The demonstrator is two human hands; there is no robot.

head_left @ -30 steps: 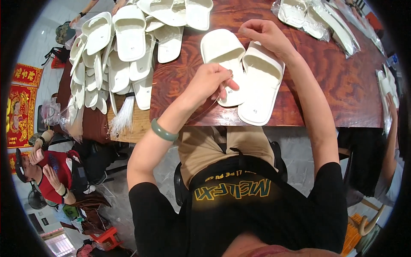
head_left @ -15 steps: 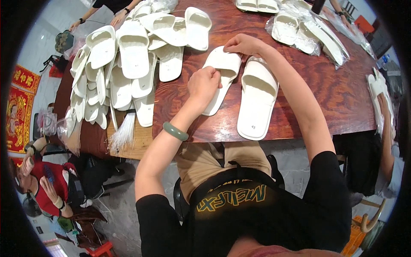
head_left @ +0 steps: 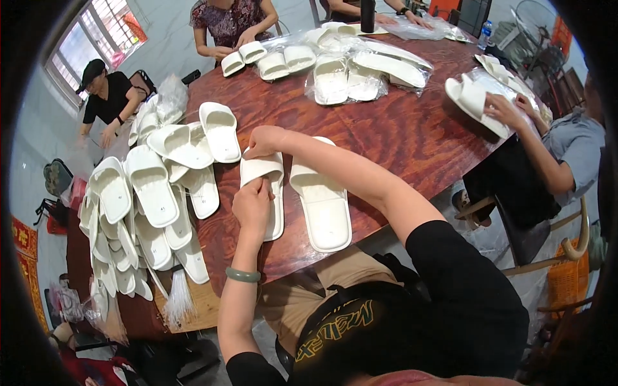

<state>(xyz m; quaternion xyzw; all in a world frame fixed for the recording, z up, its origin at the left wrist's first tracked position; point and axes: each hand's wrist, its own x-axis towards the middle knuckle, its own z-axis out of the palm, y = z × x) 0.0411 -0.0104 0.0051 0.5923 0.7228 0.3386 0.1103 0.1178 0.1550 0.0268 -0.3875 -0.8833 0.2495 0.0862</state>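
Two white slide slippers lie on the reddish wooden table before me, toes pointing away. On the left slipper, my left hand has its fingers closed at the strap's near edge, with a green bangle round the wrist. At the same slipper's toe end, my right hand is bent over with curled fingers against the front of the strap; the fingertips are partly hidden. The right slipper lies beside it, untouched, partly under my right forearm.
A heap of white slippers spreads over the left table edge, above a bundle of white strands. Plastic-wrapped slippers lie farther back. At the right, a co-worker's hand holds a slipper; other people sit around the table.
The view has swung up and to the right, bringing more of the table and co-workers into sight. Both my hands stay on the left slipper, in nearly the same places.
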